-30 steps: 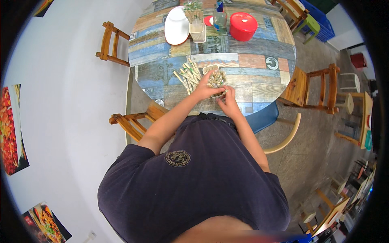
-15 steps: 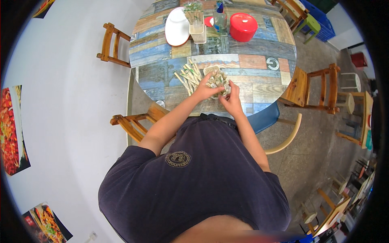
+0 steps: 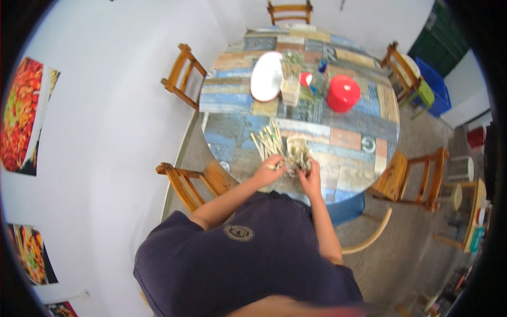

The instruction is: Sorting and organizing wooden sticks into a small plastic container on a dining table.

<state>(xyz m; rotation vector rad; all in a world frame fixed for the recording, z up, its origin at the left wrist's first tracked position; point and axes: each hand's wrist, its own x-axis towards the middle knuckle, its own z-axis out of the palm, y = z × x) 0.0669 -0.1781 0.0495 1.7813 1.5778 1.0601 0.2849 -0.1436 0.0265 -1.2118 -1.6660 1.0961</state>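
Note:
Pale sticks with green marks, which look like wrapped chopsticks [image 3: 268,139], lie fanned out on the round table [image 3: 243,127]. Right of them is a small cream basket [image 3: 297,141], with a bunch of crinkly clear wrapper ends [image 3: 299,159] crowding its near side. My left hand [image 3: 269,171] is closed left of the bunch, a short pale piece like a wrapped chopstick showing at its fingers. Against the right side of the bunch, my right hand [image 3: 310,177] curls its fingers round the wrapped ends. The fingertips are partly hidden among them.
Farther back stand a white oval plate [image 3: 266,77], another cream basket [image 3: 290,92] holding upright wrapped sticks, a clear bottle [image 3: 319,80] and a red round container [image 3: 344,93]. Wooden chairs [image 3: 185,74] surround the table. A blue seat [image 3: 346,209] is close on my right.
My view has tilted up, so the table sits lower in the picture. My left hand has moved off the basket's top to its left side and closed; my right hand stays at the bunch.

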